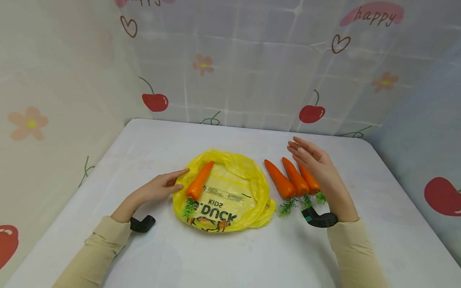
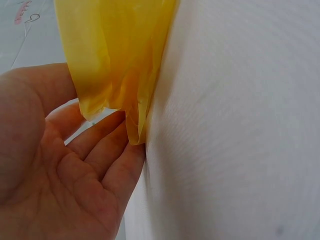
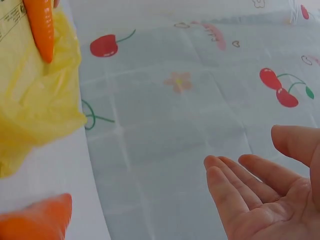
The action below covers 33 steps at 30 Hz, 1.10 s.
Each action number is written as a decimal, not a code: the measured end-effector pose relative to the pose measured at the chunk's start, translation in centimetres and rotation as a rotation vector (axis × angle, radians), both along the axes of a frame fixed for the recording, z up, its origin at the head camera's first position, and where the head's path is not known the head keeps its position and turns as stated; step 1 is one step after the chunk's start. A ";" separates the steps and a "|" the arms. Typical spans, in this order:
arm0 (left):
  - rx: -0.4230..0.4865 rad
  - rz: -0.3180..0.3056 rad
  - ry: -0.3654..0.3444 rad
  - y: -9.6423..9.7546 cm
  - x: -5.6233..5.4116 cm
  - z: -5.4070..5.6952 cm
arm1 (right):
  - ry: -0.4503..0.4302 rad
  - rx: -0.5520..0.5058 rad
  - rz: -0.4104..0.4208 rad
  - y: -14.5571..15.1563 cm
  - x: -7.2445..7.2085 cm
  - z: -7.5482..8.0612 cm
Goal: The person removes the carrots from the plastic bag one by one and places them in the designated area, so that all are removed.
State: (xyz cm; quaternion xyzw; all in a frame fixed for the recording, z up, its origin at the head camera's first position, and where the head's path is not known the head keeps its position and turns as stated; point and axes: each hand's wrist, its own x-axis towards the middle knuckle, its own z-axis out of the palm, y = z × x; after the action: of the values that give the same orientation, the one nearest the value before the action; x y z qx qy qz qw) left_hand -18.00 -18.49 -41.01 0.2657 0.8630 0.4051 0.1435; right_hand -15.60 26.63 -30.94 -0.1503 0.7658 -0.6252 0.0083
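Note:
A yellow plastic bag [image 1: 257, 200] with printed lettering lies on the table, its rim rolled back. One orange carrot [image 1: 199, 182] with a green leafy top lies within the bag's rim on the left. At that left edge my left hand [image 1: 160, 187] touches the plastic with loosely bent fingers; the left wrist view shows the fingertips partly behind the yellow bag [image 2: 115, 55]. To the right of the bag lie three more carrots [image 1: 280, 180] side by side. Over the rightmost carrot [image 1: 309, 179], partly hiding it, hangs my right hand [image 1: 317, 164], fingers extended and holding nothing.
A white table [image 1: 151, 256] carries everything. Behind it and at both sides hang pale sheets [image 1: 252, 80] printed with cherries, flowers and hearts. Black wrist devices [image 1: 320, 219] sit on both wrists, below beige sleeves [image 1: 354, 252].

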 end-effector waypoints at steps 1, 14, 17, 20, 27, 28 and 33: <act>0.000 0.000 -0.002 0.0 0.0 0.0 | -0.001 -0.020 0.010 -0.6 -0.2 0.0; 0.000 -0.007 0.008 0.0 -0.2 -0.2 | -0.078 -0.234 0.082 -9.5 -1.8 -1.1; -0.011 0.001 0.016 0.0 -0.2 -0.2 | -0.143 -0.231 0.117 -11.3 -1.9 -2.2; -0.017 0.004 0.028 -0.2 -0.2 -0.1 | -0.200 -0.214 0.147 -12.8 -2.0 -3.4; -0.011 0.022 0.009 -0.6 0.0 0.1 | -0.238 -0.214 0.134 -15.5 -2.6 -4.7; -0.007 0.020 0.006 -0.7 0.0 0.1 | -0.243 -0.219 0.128 -15.8 -2.7 -4.9; 0.004 -0.001 -0.001 -0.2 -0.1 -0.1 | -0.296 -0.219 0.129 -17.1 -2.8 -6.0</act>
State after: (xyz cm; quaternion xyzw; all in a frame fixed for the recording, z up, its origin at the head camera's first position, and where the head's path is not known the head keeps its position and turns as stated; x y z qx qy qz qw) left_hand -18.06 -18.65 -41.09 0.2661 0.8619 0.4070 0.1434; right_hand -18.42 9.49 -36.92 -0.1056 0.6726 -0.7180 0.1444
